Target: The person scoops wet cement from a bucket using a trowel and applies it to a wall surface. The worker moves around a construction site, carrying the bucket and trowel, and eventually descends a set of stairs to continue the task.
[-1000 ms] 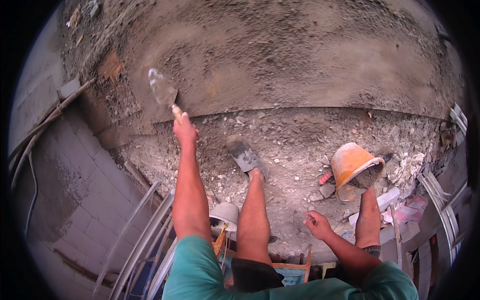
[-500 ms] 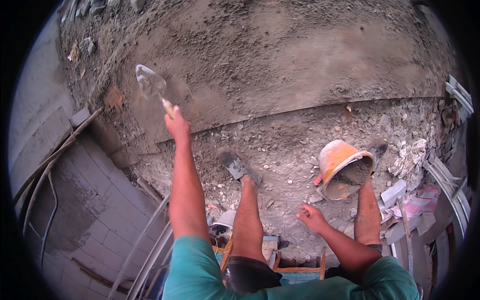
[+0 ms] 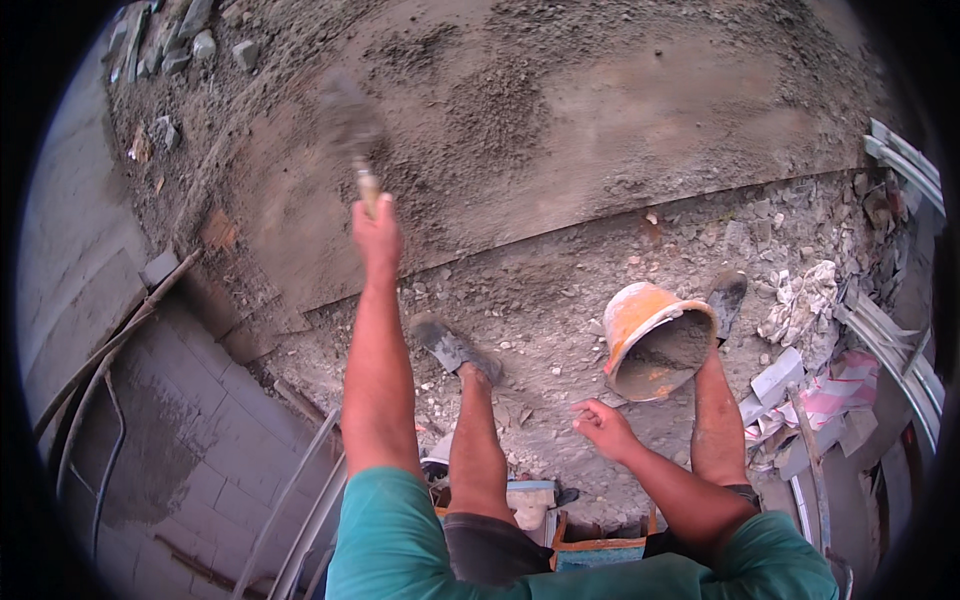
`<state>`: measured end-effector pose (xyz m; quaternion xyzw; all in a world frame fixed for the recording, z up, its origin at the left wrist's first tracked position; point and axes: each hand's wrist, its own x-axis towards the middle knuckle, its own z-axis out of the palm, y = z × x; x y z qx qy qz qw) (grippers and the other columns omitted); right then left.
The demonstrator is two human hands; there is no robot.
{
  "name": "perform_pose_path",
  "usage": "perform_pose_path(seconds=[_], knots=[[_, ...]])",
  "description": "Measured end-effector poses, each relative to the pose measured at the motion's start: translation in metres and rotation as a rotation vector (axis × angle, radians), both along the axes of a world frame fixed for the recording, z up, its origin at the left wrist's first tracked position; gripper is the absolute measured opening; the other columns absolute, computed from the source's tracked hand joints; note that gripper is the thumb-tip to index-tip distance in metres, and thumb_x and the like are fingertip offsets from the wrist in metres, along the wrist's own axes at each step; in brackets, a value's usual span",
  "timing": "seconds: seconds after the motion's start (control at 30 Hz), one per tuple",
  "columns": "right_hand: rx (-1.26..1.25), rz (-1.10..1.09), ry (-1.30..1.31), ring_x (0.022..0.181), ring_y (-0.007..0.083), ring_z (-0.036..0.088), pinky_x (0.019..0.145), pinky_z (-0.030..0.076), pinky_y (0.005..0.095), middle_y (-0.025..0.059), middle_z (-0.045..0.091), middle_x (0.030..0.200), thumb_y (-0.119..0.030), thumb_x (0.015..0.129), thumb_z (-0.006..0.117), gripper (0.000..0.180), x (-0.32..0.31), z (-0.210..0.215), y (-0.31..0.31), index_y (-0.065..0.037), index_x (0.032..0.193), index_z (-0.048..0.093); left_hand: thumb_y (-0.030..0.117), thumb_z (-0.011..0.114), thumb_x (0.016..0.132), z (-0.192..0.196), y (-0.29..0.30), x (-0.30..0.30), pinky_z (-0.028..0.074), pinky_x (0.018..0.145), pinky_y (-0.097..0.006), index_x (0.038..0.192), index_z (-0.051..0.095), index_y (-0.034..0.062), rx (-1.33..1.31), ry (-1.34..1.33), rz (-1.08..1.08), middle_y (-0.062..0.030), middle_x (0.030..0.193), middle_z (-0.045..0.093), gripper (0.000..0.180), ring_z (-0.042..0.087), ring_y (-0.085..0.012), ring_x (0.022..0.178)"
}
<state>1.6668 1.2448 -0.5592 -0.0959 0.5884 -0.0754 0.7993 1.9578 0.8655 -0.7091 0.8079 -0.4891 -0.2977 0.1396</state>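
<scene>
My left hand [image 3: 377, 238] reaches far forward, its fingers wrapped round the wooden handle of a trowel [image 3: 356, 132]. Motion smears the blade, which is over the rough grey surface [image 3: 590, 150]; I cannot tell whether it touches. My right hand [image 3: 603, 428] hangs near my right knee, its fingers loosely curled with nothing seen in them. Beyond that hand, an orange bucket [image 3: 630, 318] crusted with grey leans on its side by my right foot, its mouth toward me. Wet grey mortar [image 3: 682, 340] lies inside it.
Rubble [image 3: 520, 290] covers the ground around my feet. Pale crumpled sacking [image 3: 805, 300], a pink and white sheet [image 3: 830, 385] and metal profiles [image 3: 895, 360] lie at right. Bent pipes [image 3: 110, 340] stand at left beside a block wall [image 3: 190, 380]. Broken blocks [image 3: 200, 45] lie far left.
My left hand has swung the trowel to the right and slightly forward; its blade is now blurred. The view has shifted, and my right hand stays loosely curled.
</scene>
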Motion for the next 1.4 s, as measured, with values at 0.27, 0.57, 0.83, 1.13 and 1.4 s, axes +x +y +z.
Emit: perform_pose_path(seconds=[0.27, 0.57, 0.83, 1.13, 1.4], knots=[[-0.029, -0.01, 0.002, 0.081, 0.0122, 0.061, 0.074, 0.05, 0.0303, 0.0047, 0.064, 0.089, -0.021, 0.089, 0.067, 0.033, -0.008, 0.005, -0.002, -0.008, 0.118, 0.06, 0.031, 0.065, 0.091, -0.002, -0.051, -0.057, 0.048, 0.058, -0.042, 0.094, 0.055, 0.004, 0.17, 0.147, -0.411, -0.0041, 0.067, 0.058, 0.029, 0.06, -0.0222, 0.059], [-0.035, -0.121, -0.024, 0.078, 0.0109, 0.059, 0.073, 0.049, 0.0296, 0.0032, 0.062, 0.089, -0.021, 0.089, 0.067, 0.032, -0.017, 0.001, -0.006, -0.009, 0.118, 0.061, 0.027, 0.065, 0.091, 0.005, 0.088, 0.01, 0.042, 0.048, -0.032, 0.092, 0.053, 0.0053, 0.048, 0.2, 0.449, -0.004, 0.066, 0.055, 0.025, 0.053, -0.0149, 0.053], [-0.019, -0.096, -0.051, 0.079, 0.0105, 0.058, 0.075, 0.048, 0.0283, 0.0031, 0.061, 0.089, -0.021, 0.089, 0.067, 0.033, -0.022, 0.007, -0.005, -0.008, 0.119, 0.061, 0.028, 0.063, 0.093, -0.016, 0.122, -0.062, 0.042, 0.05, -0.03, 0.098, 0.055, 0.0064, 0.163, 0.166, -0.038, -0.0028, 0.066, 0.053, 0.023, 0.05, -0.0141, 0.054], [-0.038, -0.159, -0.047, 0.08, 0.0106, 0.058, 0.075, 0.049, 0.0289, 0.0027, 0.061, 0.09, -0.021, 0.09, 0.067, 0.032, -0.03, 0.005, -0.01, -0.008, 0.119, 0.06, 0.026, 0.064, 0.091, 0.006, 0.186, -0.054, 0.046, 0.062, -0.038, 0.098, 0.056, 0.0031, 0.125, 0.132, 0.501, -0.0079, 0.075, 0.058, 0.025, 0.056, -0.0199, 0.066], [-0.069, -0.232, -0.046, 0.079, 0.009, 0.057, 0.074, 0.048, 0.0269, 0.0017, 0.059, 0.089, -0.02, 0.09, 0.066, 0.032, -0.041, 0.013, -0.012, -0.007, 0.119, 0.06, 0.022, 0.062, 0.093, -0.021, 0.217, -0.148, 0.047, 0.057, -0.036, 0.097, 0.052, 0.0042, 0.089, 0.194, 0.244, -0.0045, 0.07, 0.054, 0.021, 0.055, -0.0165, 0.062]])
